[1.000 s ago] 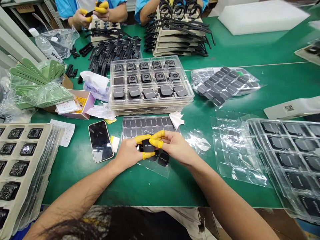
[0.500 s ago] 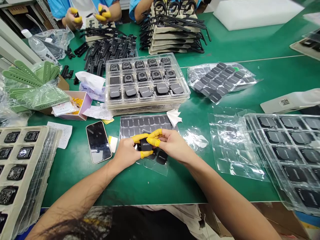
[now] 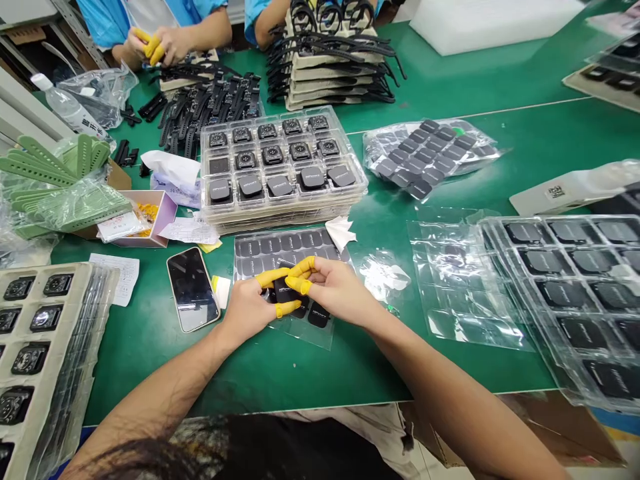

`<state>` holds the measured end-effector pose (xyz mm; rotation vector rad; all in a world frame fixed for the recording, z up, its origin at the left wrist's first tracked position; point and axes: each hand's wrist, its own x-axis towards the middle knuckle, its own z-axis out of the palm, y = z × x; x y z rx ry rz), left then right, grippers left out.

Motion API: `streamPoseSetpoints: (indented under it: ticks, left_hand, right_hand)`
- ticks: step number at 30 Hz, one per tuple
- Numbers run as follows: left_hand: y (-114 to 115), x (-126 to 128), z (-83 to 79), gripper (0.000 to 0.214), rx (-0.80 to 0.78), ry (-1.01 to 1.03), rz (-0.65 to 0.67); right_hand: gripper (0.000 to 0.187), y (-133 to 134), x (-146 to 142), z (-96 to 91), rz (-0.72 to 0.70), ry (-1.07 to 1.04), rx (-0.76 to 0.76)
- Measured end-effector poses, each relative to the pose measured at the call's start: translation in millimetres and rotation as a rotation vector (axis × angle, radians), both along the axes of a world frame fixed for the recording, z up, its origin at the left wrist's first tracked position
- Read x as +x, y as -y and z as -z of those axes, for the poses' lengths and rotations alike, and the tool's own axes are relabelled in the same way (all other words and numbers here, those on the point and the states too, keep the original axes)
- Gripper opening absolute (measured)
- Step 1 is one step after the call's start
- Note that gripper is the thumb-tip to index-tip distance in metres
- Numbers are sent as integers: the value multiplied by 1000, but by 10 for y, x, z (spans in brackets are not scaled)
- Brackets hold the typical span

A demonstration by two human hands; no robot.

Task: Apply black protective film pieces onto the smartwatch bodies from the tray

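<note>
My left hand, with yellow finger cots on its fingers, grips a black square watch case by its sides, white lettering facing up. The thumb and fingers of my right hand, in yellow cots as well, are pinched together at the upper right corner of the watch case. Whether they hold a film edge there cannot be made out. Under both hands lies a clear sheet of dark rounded-square stickers, and a crumpled white tissue rests on its upper right corner.
A tray of watch cases stands beyond my hands. More tray stacks stand at left and right. A phone lies left of my hands, clear film to the right. Across the table, a co-worker's hands work near black straps.
My hands keep their grip on the watch case, with only small finger movement. The co-worker's hands have come together. The whole view has shifted slightly.
</note>
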<state>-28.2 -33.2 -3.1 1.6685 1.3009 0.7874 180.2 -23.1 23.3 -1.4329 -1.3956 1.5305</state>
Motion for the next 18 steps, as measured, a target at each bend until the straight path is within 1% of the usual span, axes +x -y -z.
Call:
streamPoseSetpoints:
  ticks: [3,9,13,18]
  left_hand:
    - [0,-5,-9,57,-12,13,-6]
    - [-6,-13,-8,59,-24,22,2]
    - [-6,-10,-5,58,-9,13,-6]
    - [-9,0,-19,59,-1,13,2]
  right_hand:
    - [24,-8,-7,-4,17,-18,-19]
    - [29,-37,-10,-5,47,-152,-160]
    - [29,-45,-11,-9,63,-219,-189]
    - [37,-53,-25,-36,73,-270,-245]
